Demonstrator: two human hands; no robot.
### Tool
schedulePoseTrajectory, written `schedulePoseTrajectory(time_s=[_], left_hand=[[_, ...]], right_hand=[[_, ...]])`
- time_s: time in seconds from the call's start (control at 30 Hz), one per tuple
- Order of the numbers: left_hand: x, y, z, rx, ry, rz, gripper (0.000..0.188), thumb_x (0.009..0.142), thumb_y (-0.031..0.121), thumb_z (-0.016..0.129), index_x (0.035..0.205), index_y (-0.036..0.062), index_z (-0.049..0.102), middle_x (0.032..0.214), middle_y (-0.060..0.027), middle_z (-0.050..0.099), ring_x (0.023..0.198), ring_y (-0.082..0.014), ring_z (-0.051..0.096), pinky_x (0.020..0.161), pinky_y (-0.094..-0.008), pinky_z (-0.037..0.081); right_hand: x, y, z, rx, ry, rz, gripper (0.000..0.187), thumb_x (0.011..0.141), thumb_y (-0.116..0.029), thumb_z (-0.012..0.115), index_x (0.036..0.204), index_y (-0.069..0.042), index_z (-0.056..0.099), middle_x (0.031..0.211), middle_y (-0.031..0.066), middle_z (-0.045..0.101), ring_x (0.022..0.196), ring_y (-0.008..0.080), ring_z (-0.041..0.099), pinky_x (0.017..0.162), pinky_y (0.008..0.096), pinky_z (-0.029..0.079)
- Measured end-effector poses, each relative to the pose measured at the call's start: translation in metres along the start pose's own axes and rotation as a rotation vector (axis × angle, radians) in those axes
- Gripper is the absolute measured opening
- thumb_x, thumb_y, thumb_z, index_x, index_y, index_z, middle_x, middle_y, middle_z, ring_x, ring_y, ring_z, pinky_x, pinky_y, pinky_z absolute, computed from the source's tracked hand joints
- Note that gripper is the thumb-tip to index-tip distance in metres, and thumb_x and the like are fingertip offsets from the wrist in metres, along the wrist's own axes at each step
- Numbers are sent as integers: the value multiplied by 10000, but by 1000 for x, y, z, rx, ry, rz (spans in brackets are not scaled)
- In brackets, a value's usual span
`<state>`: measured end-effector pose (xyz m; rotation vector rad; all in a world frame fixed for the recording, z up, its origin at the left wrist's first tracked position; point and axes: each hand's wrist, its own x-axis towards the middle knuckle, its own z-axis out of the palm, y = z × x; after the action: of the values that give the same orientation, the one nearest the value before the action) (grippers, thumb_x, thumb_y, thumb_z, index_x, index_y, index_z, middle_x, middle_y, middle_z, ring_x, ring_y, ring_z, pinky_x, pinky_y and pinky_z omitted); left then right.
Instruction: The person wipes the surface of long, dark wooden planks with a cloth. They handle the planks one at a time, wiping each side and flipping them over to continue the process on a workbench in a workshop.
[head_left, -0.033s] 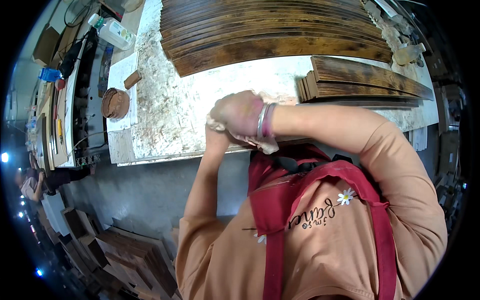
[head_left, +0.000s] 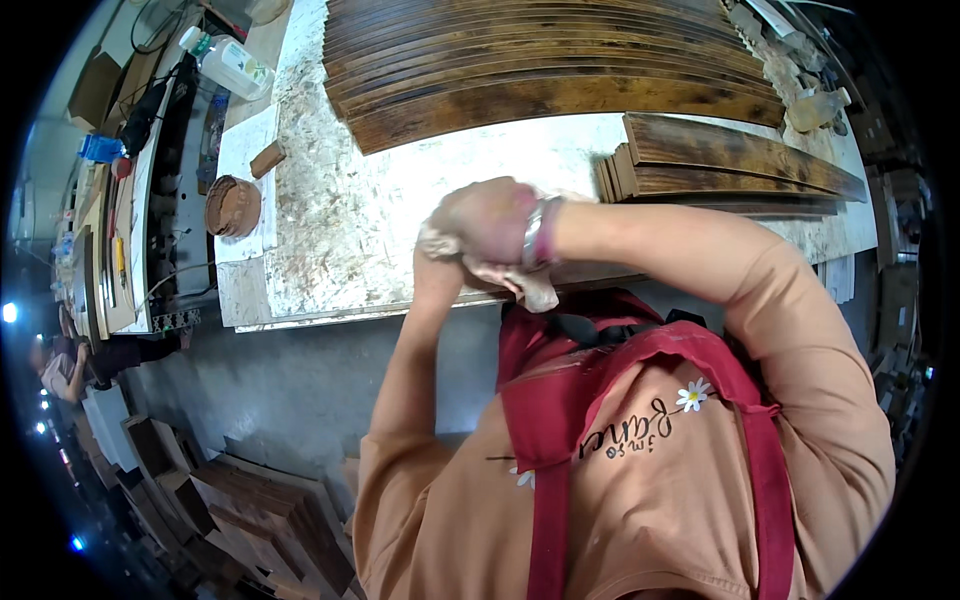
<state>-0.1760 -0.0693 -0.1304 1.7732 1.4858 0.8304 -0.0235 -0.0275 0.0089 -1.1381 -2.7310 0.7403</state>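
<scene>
My right hand [head_left: 485,218], blurred, reaches across from the right over the near edge of the worktable. Purple stains mark its back and wrist, and a silver bracelet [head_left: 535,232] circles the wrist. Its fingers are closed on a crumpled pale rag [head_left: 532,288]. One end of the rag hangs below the palm, and another bunch shows at the fingertips. My left hand [head_left: 440,268] comes up from below and meets the right hand and the rag. The fingers of the left hand are hidden behind the right hand and cloth.
Many dark brown wood strips [head_left: 540,95] lie side by side on the whitish, stained worktable [head_left: 330,240]. Shorter stacked strips [head_left: 730,160] lie at the right. A brown round tub [head_left: 233,207], a small block [head_left: 267,159] and a white bottle [head_left: 228,65] stand leftward. Another person [head_left: 70,368] is far left.
My right hand and its bracelet have shifted slightly to the right, and the rag with them. The left forearm has moved only a little.
</scene>
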Motion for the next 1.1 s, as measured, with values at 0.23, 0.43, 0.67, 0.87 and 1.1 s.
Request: schedulePoseTrajectory(time_s=[0.23,0.43,0.67,0.87,1.1], left_hand=[[7,19,-4,-158,-39,-87,240,823,166,645,1030,46,656,1103,-149,635,1038,-335,589,862,-404,483],[-2,10,-7,66,52,92,317,743,81,679,1060,73,665,1122,-180,615,1025,-351,593,864,-407,489],[6,13,-5,103,0,128,315,812,171,635,1083,14,610,1051,-188,637,933,-380,615,812,-445,495],[-2,26,-14,52,37,123,228,730,88,748,947,54,689,944,-92,665,991,-281,572,862,-368,465],[11,27,-23,-307,-135,-107,170,833,107,671,971,8,662,936,-97,661,871,-190,601,782,-297,477]], right_hand=[[8,-1,19,-82,54,-19,131,751,-122,612,869,-117,668,853,137,672,786,325,655,677,427,507],[-2,25,-23,205,-16,183,185,774,-162,630,949,-143,689,876,87,681,858,302,664,746,397,519],[20,12,10,20,83,111,168,754,-101,592,913,-121,639,895,91,647,866,312,647,718,424,516],[-122,11,-63,96,-63,266,209,810,-249,615,966,-122,670,910,108,658,836,325,642,713,443,499],[-289,94,-36,-11,-248,1049,285,839,-356,599,1052,-182,675,946,122,698,924,319,664,768,436,510]])
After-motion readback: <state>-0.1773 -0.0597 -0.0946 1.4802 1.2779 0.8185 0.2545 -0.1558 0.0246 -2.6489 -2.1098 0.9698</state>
